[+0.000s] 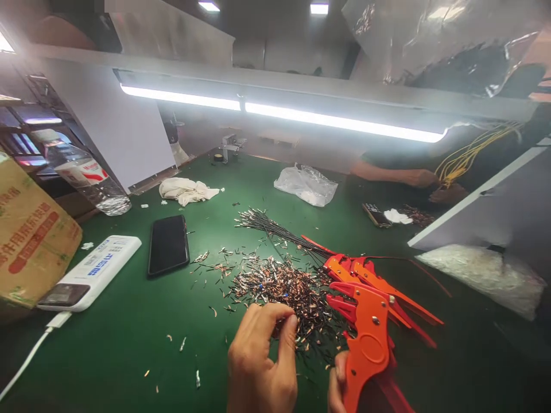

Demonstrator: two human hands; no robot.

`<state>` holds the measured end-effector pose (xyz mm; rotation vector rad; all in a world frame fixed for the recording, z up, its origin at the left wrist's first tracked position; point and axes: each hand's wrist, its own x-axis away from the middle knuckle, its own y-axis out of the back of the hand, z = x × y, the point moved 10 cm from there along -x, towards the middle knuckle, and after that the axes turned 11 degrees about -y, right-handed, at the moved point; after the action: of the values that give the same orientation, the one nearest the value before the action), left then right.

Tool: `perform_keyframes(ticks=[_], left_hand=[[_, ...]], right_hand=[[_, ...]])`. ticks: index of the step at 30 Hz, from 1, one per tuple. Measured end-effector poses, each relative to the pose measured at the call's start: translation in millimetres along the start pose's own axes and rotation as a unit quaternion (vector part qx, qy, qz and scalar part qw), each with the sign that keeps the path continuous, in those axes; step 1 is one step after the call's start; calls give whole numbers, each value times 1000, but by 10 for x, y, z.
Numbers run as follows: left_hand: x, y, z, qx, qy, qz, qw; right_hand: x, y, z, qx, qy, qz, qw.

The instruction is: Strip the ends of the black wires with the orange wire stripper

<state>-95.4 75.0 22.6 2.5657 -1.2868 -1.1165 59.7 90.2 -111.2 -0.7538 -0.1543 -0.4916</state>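
Two hands work low over the green table (129, 327), close to the person. The left hand (260, 358) is bent at the wrist with its fingers curled down. Its thumb and first finger are pinched together on thin wire bits at the near edge of the pile of cut wire bits (284, 287). The right hand (338, 387) is just right of the pile and mostly out of the picture. Its fingers wrap the handle of an orange wire stripper (365, 338), which stands up with its red jaws pointing at the pile.

More orange and red strippers (370, 275) lie flat right behind that one. A bundle of black wires (271, 226) lies behind the pile. Left of the pile are a black phone (168, 245) and, further left, a white power bank (90, 272) with a white cable. A cardboard box (30, 241) and a water bottle (86, 175) are further left still. A white cloth (185, 190) and a clear plastic bag (306, 184) lie far behind the pile.

Another person's arm (387, 172) rests on the far right of the table by some yellow wires (465, 155). A long bright lamp (279, 115) hangs over the table.
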Motion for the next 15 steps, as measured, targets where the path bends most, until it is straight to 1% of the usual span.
perform_keyframes(ticks=[3,4,6,7,10,12,15], left_hand=[[81,13,73,29,87,-19,996],[106,17,83,38,107,-25,993],[134,10,76,62,121,-28,990],[137,-2,62,74,118,-23,990],[122,-48,10,94,91,12,991],[102,-55,-26,71,68,36,994],[81,-67,-70,6,48,76,996]], right_hand=[[-10,-161,28,-19,11,26,999],[1,-215,65,-37,23,22,999],[37,-312,163,-89,57,5,994],[54,-373,211,-108,73,6,991],[68,-539,255,-153,69,45,985],[75,-547,250,-164,62,50,983],[99,-495,227,-163,60,31,984]])
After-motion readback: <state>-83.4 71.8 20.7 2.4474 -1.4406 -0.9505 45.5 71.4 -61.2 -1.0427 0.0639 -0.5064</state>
